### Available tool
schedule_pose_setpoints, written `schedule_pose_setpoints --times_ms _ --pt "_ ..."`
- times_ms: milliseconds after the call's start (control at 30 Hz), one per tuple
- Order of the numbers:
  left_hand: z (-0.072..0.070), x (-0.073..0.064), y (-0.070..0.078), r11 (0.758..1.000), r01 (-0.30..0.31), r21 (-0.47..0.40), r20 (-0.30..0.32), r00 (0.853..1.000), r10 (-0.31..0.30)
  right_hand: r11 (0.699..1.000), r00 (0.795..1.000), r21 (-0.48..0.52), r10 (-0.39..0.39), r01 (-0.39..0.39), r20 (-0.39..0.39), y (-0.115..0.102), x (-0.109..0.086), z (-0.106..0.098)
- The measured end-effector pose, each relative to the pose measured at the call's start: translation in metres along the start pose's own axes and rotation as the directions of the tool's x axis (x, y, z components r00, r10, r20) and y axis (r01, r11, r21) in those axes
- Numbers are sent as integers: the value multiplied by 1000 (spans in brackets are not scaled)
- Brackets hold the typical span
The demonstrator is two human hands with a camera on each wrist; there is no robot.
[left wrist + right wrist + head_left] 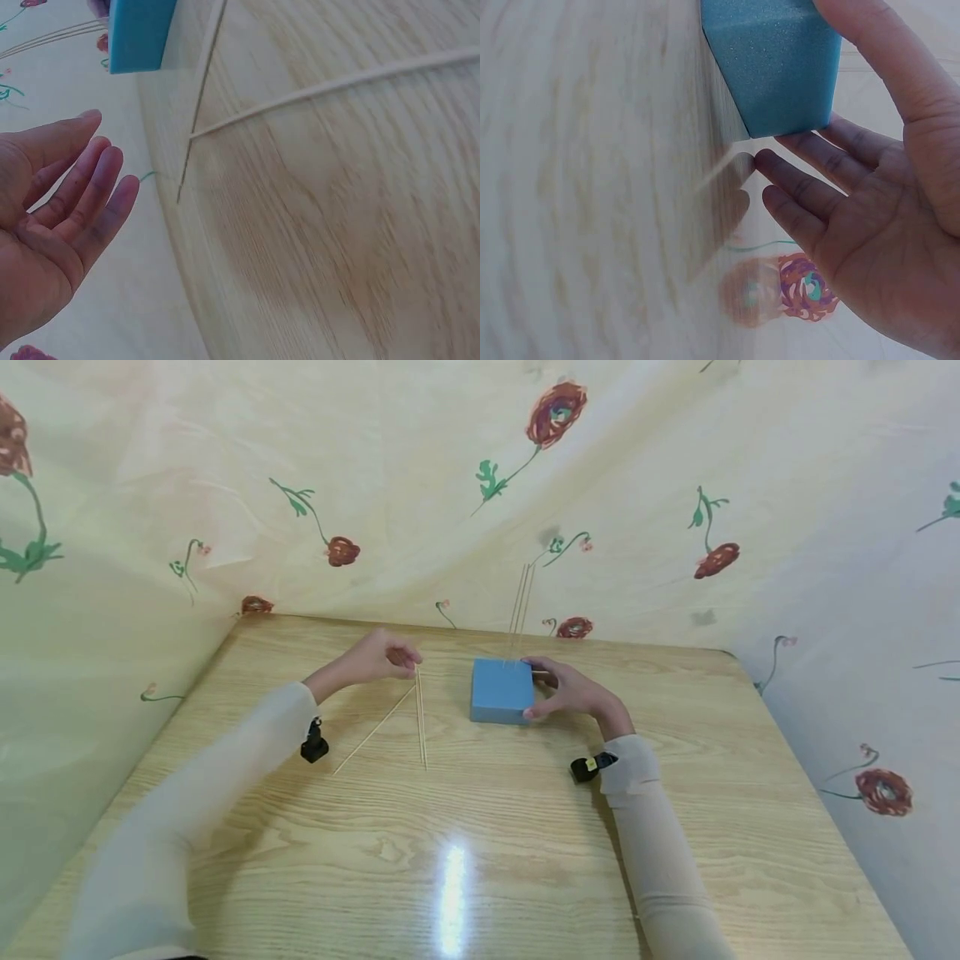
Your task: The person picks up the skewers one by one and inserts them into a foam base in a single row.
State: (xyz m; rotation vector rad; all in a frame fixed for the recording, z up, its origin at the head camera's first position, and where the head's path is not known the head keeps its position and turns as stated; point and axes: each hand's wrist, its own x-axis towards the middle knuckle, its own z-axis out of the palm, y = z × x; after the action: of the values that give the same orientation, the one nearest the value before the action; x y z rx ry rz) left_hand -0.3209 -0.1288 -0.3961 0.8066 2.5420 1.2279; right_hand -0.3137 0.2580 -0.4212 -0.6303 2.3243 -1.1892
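Observation:
A blue foam block (501, 687) sits on the table with several thin wooden sticks (521, 602) standing up from its far side. My right hand (573, 689) holds the block by its right side, thumb at the near face and fingers toward the back; the right wrist view shows the thumb against the foam (780, 75). My left hand (378, 656) hovers by the far ends of loose wooden sticks (422, 718) on the table. In the left wrist view its fingers (90, 199) are loosely bent, with nothing between them and a gap to the sticks (337, 82).
The wood-grain table (360, 860) carries a bright light reflection near its front. Flower-printed sheeting (420, 485) hangs along the back and both sides. One loose stick slants toward the left forearm. Small black cameras sit at both wrists.

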Motion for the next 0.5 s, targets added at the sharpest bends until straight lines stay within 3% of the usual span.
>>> schedule_pose_setpoints --times_ms 300,500 --pt "-5 -20 -8 997 -15 80 58 998 10 1000 1000 2 16 -16 -4 1 1 0" --pt "-4 -28 -16 996 60 59 122 990 -66 1000 1000 10 20 -20 -6 2 1 0"
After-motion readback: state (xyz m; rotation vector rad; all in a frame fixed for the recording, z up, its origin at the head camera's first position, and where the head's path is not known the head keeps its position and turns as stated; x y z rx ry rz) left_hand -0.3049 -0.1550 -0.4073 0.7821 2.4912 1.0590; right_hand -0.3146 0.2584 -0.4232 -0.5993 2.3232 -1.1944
